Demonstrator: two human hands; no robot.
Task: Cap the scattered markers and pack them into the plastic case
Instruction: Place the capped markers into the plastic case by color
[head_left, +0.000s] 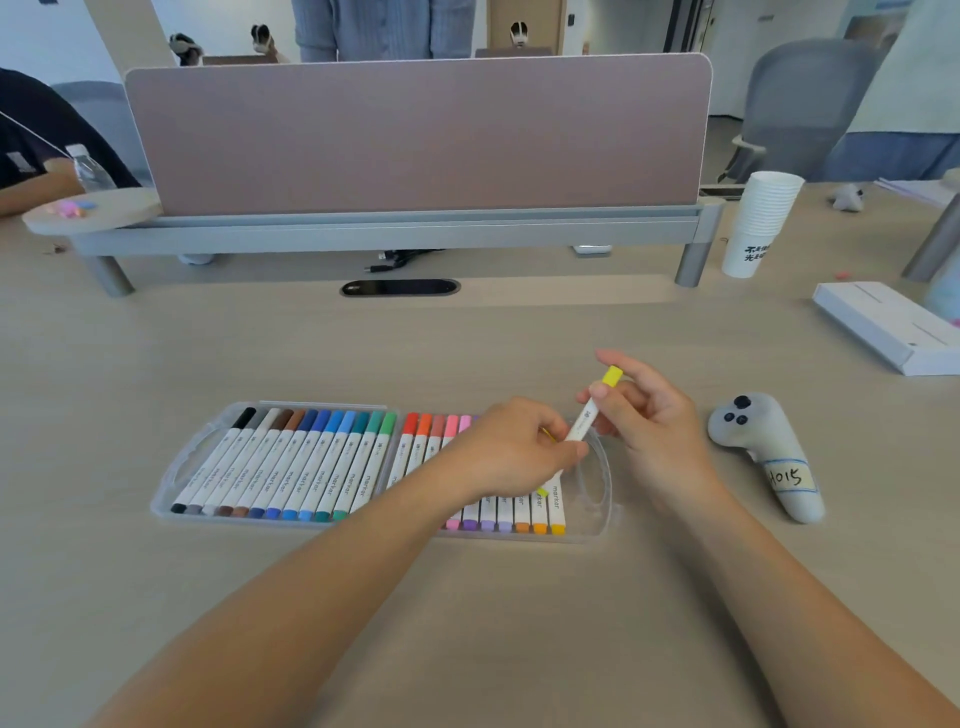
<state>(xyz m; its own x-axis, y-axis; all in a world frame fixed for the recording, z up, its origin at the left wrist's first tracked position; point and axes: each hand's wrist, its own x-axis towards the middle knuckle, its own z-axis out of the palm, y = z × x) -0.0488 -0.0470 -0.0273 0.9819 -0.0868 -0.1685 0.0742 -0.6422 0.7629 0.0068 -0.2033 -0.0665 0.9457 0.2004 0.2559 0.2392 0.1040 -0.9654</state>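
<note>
One clear plastic case (176, 465) lies open on the pale wooden desk (363, 353), split into two compartments. The left compartment holds twelve capped white-barrelled markers (291, 467). The right row cannot be counted, as the left grip (514, 447) covers part of it. Above the case's right end, the right grip (649, 415) is clamped round one tilted white marker with a yellow cap (581, 423). The left grip's fingers curl at its lower end; I cannot tell whether they pinch it.

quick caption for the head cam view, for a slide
Right hand holds a yellow marker over the nearly full plastic case while the left hand pinches its lower end
</note>
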